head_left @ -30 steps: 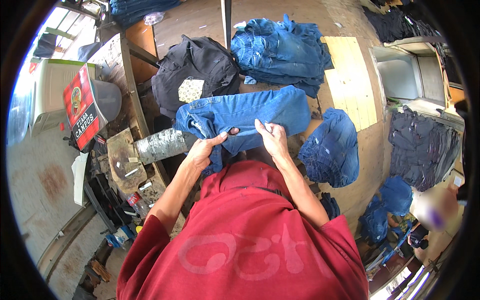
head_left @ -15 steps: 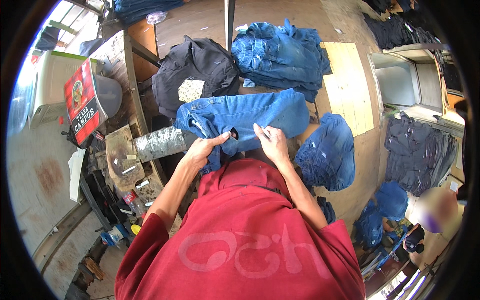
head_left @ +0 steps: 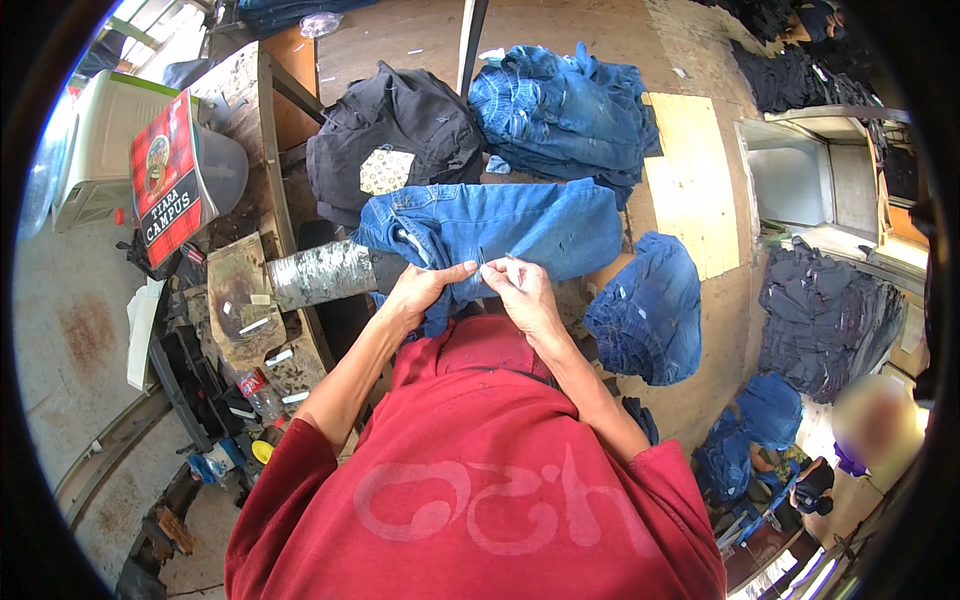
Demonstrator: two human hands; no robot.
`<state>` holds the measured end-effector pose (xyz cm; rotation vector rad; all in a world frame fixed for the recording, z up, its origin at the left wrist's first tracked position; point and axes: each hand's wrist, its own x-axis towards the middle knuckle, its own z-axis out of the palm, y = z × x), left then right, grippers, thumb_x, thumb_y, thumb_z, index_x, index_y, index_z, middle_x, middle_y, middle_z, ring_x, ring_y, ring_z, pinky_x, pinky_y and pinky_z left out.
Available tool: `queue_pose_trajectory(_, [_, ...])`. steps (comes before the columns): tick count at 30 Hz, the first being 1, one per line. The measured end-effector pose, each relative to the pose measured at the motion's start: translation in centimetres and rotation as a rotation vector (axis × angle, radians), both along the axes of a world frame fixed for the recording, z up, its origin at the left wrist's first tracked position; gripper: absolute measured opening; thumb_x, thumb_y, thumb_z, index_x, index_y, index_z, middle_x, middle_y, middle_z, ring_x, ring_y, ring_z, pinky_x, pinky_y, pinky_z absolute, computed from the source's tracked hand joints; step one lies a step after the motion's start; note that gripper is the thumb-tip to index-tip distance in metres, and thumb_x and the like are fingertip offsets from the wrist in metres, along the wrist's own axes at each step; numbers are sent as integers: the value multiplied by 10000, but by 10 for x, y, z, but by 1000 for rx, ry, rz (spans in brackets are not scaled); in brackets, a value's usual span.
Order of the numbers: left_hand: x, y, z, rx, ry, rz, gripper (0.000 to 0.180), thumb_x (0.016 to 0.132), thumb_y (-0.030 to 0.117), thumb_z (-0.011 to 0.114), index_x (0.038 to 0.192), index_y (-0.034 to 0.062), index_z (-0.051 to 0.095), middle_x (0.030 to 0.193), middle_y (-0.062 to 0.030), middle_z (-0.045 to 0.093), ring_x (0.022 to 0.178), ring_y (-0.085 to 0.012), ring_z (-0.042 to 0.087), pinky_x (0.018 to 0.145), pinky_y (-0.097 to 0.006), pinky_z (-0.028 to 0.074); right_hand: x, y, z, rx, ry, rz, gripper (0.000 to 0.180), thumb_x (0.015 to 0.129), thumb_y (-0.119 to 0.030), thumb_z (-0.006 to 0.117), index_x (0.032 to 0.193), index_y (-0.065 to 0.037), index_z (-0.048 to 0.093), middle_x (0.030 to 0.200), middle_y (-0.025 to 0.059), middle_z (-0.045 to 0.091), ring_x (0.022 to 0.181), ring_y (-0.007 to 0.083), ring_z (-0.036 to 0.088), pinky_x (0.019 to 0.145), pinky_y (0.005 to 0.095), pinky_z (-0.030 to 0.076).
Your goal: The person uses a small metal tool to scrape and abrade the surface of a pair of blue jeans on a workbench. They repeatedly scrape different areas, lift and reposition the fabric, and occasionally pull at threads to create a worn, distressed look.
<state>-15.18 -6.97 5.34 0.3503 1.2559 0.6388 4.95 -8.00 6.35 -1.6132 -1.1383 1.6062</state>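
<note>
A cluttered workshop with a dusty wooden floor [head_left: 560, 30] and denim heaped all round. Both hands meet at the near edge of the jeans [head_left: 500, 225], which lie folded across the front of the bench, straight ahead of the person's chest. The left hand [head_left: 420, 290] pinches a fold of the cloth between thumb and fingers, closed tight on it. The right hand [head_left: 520, 290] is closed too, holding something small and pale at the fingertips against the same fold; what it is cannot be told.

The jeans look thick and soft: heavy for cloth, limp, not slippery, likely to sag and drag when lifted by one corner. A seam or hem would give the firmest hold.

Just left of the hands a metal cylinder [head_left: 320, 272] juts from a worn block [head_left: 240, 300] strewn with small bits. Behind the jeans lie a black garment [head_left: 400, 125] and a blue pile [head_left: 570, 100]; another denim bundle [head_left: 650, 310] sits close on the right, crowding that side. A red box [head_left: 165, 175] stands far left. Dark clothes [head_left: 830, 310] lie well apart at right.
</note>
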Motion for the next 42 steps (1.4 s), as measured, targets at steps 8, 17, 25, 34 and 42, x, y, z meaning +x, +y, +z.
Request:
queue_pose_trajectory(8, [-2,-3,5,-2,-21,10,478,945,221,878,1315,-28,706,1220,-125,770,1035,-229,744,908,-401,615,0,-5,0,5,-20,-18,221,1053,-234,754,1046,-16,793,857,-67,631,818,48,539,736,252,429])
queue_pose_trajectory(17, [-10,-6,-9,-32,-64,-59,451,962,219,862,1316,-15,710,1214,-122,776,1022,-222,755,874,-408,633,6,-9,5,-304,325,-169,189,1069,-231,738,1142,-57,740,768,-119,512,605,-22,390,528,200,308])
queue_pose_trajectory(25, [1,2,-4,156,128,-84,462,929,231,893,1273,-31,731,1173,-114,780,1016,-213,745,905,-390,617,-6,-13,-7,40,45,-44,203,1048,-225,760,1010,-27,783,838,-56,678,770,47,574,753,244,491])
queue_pose_trajectory(34, [-8,-9,-16,93,-48,-16,516,944,248,890,1329,-34,692,1217,-113,766,1071,-210,728,945,-389,604,0,-14,6,-206,206,-169,193,1050,-224,761,1060,-32,775,810,-79,612,723,20,499,677,232,420])
queue_pose_trajectory(42, [-8,-11,-26,127,9,-18,500,956,241,880,1344,-12,690,1234,-99,758,1078,-213,721,951,-386,596,-9,-6,-1,-157,210,-27,196,1079,-260,734,1118,-68,721,743,-123,486,579,-29,375,506,207,310])
